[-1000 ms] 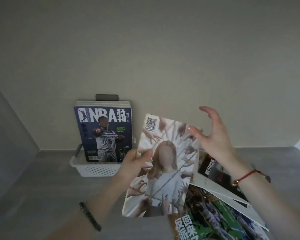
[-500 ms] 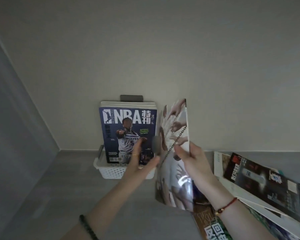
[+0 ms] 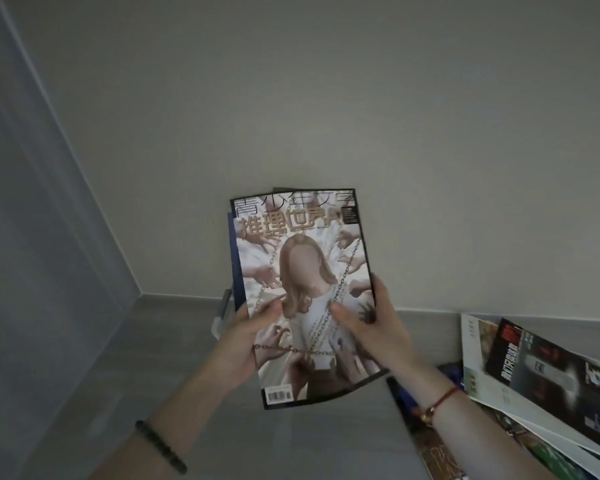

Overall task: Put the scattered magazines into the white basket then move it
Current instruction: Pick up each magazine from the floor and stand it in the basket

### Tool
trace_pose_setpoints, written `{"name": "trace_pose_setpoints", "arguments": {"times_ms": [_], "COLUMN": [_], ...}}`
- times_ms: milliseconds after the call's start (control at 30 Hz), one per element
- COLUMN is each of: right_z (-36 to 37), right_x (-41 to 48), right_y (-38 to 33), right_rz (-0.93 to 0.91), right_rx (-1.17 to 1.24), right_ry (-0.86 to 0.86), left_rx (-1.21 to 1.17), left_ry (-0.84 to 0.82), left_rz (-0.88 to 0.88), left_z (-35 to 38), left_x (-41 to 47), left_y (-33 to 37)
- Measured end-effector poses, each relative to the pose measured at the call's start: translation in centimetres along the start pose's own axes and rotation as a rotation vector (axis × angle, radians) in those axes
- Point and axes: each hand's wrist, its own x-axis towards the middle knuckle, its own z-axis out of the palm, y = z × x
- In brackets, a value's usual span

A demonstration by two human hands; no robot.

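Now the magazine (image 3: 302, 292) faces the camera upright, turned from edge-on half a second ago. Left hand (image 3: 245, 341) and right hand (image 3: 371, 330) grasp its lower sides. It hides the basket (image 3: 219, 323) at 12 o'clock; more magazines (image 3: 541, 386) lie at 3 o'clock.

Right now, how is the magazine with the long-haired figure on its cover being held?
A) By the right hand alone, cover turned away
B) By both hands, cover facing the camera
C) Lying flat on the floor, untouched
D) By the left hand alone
B: the left hand grips the left edge and the right hand the right edge of the magazine, held upright with its cover and title toward the camera.
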Motion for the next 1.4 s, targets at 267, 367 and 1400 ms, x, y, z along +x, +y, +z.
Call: {"name": "trace_pose_setpoints", "arguments": {"times_ms": [267, 367, 1400], "right_z": [0.2, 1.7, 4.3], "right_x": [8.1, 10.6, 17.2], "right_y": [-1.8, -1.3, 7.8], "right_rz": [-0.144, -0.114, -0.030], "right_rx": [0.314, 0.283, -0.012], "right_ry": [0.078, 0.119, 0.165], "left_rx": [0.590, 0.861, 0.588], "left_ry": [0.182, 0.183, 0.229], "left_rz": [0.379, 0.476, 0.191], "left_z": [-3.6, -5.1, -11.1], "left_x": [6.2, 9.0, 16.5], "left_y": [5.4, 6.5, 0.2]}}
